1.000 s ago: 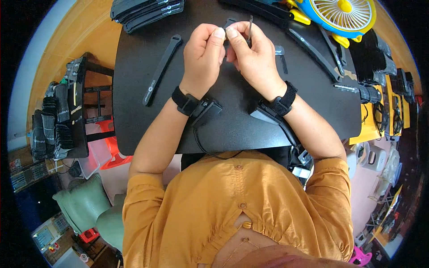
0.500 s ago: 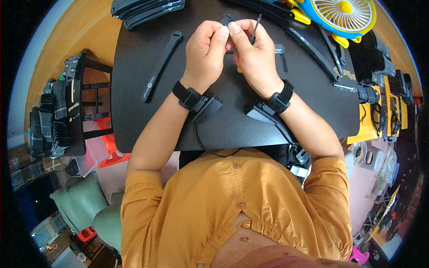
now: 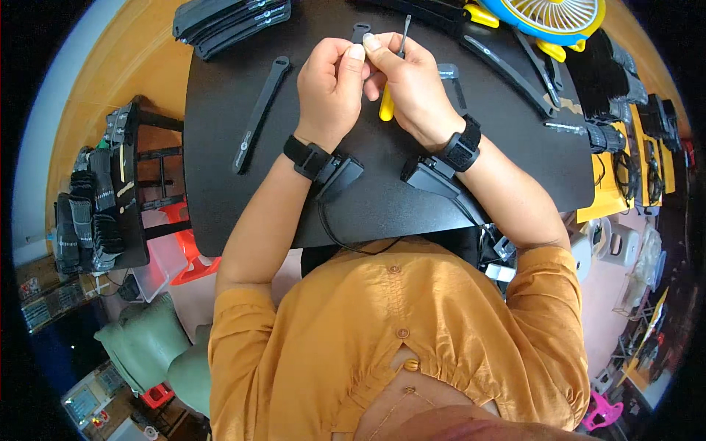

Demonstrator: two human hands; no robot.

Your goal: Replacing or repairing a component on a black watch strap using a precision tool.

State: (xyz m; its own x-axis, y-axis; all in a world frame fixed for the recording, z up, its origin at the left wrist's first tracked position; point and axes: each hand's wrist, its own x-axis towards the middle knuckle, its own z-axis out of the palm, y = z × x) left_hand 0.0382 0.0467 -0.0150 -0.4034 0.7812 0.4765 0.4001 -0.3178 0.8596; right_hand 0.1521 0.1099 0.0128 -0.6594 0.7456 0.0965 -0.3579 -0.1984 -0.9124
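Observation:
My left hand (image 3: pixel 330 88) and my right hand (image 3: pixel 408 82) meet at the top of the dark table (image 3: pixel 235 220), thumbs and fingertips nearly together. Both seem to pinch a black strap (image 3: pixel 361 29), whose holed end sticks up beyond them; the rest is hidden. My right hand also grips a screwdriver (image 3: pixel 386 107) with a yellow handle, its thin shaft pointing up. A loose black strap (image 3: pixel 259 114) lies left of my hands, and a short black piece (image 3: pixel 451 72) with a pale label lies behind my right hand. Both wrists wear black bands with small boxes and cables.
Stacked black straps (image 3: pixel 232 22) sit at the back left, a blue-and-yellow fan (image 3: pixel 544 15) at the back right, with more straps (image 3: pixel 507 73) below it. A side table (image 3: pixel 132 250) at the left carries strap bundles; yellow boards (image 3: pixel 607 202) and bundles stand at the right. A green cushioned seat (image 3: pixel 136 345) is lower left.
My hands have shifted slightly left in the picture. The screwdriver's yellow handle, hidden a second ago, now shows below my right fingers, and its shaft sits farther left and higher.

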